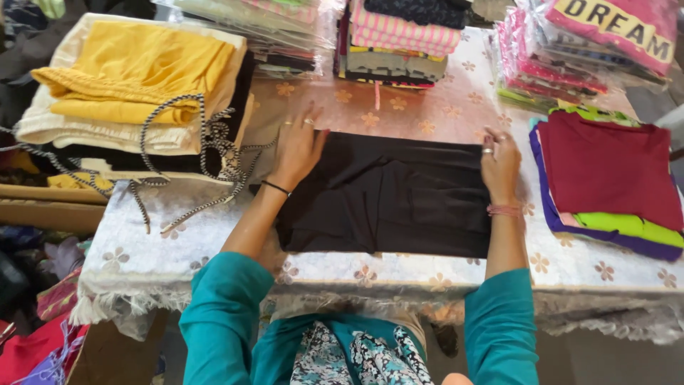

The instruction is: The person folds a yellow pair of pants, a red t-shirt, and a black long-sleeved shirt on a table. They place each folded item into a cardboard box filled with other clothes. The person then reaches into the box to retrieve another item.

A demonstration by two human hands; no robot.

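Observation:
A black folded garment (388, 196) lies flat in the middle of the table (178, 235). My left hand (298, 148) rests flat on its upper left corner, fingers spread, rings on them and a black band at the wrist. At the upper right corner, my right hand (500, 162) presses or pinches the cloth's edge; it wears a ring and a pink wrist thread. Both sleeves are teal.
Yellow, cream and black folded clothes with black-and-white drawstrings (142, 93) are stacked at the left. A maroon, green and purple pile (613, 178) lies at the right. Packaged garments (399, 39) and pink wrapped ones (591, 43) line the far edge.

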